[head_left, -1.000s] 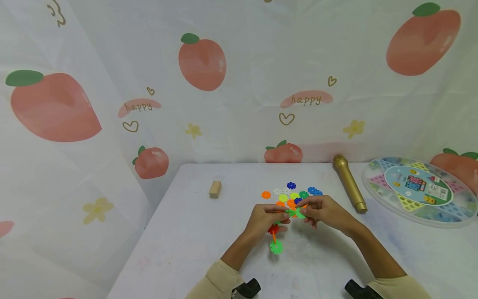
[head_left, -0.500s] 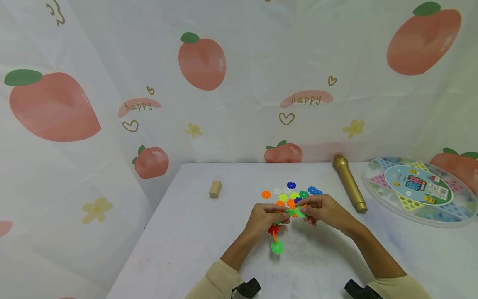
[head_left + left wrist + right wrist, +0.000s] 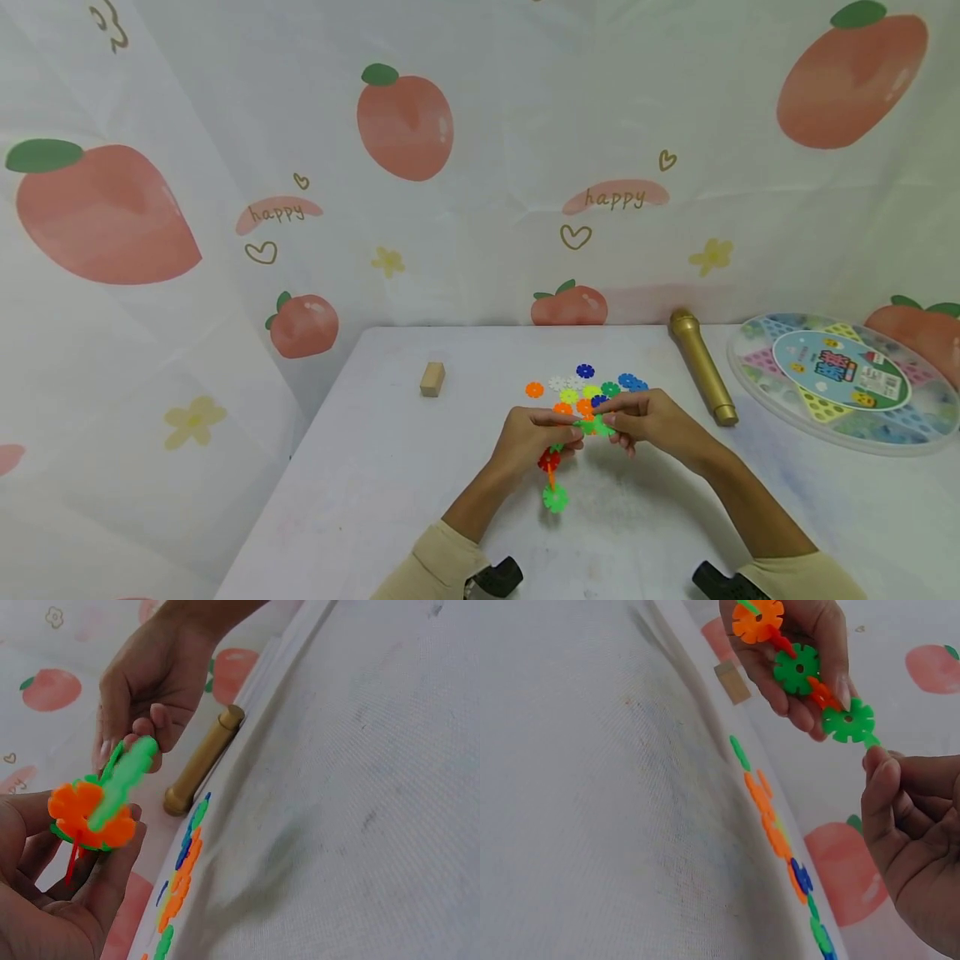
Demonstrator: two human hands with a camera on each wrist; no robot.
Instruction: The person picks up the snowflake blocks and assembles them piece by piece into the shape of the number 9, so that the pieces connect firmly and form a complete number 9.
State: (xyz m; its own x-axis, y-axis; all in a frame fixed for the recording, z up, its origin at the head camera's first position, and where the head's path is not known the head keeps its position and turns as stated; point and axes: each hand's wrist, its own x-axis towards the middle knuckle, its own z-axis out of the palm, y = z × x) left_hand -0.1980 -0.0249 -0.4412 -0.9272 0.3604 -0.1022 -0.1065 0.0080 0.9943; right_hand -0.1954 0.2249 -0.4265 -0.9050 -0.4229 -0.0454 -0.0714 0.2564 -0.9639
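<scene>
Notched plastic snowflake discs are linked into a chain (image 3: 796,669) of orange, red and green pieces. My left hand (image 3: 522,440) pinches the chain near its upper end, at a light green disc (image 3: 848,720). Its lower end hangs below that hand, past a red disc (image 3: 549,460) to a green disc (image 3: 556,499). Opposite, my right hand (image 3: 651,423) pinches another green disc (image 3: 872,740) between thumb and fingertips, its edge against the light green one. The fingers partly cover this contact, so I cannot tell how deep the notches sit.
Loose snowflake discs (image 3: 568,396) in several colours lie just beyond the hands. A wooden block (image 3: 432,380) stands at the back left. Toward the right lie a gold cylinder like a microphone handle (image 3: 703,368) and a round game box (image 3: 780,417). A fruit-print cloth (image 3: 480,242) hangs behind the table.
Both hands keep their hold in almost the same place. The hanging lower end of the chain sways very slightly.
</scene>
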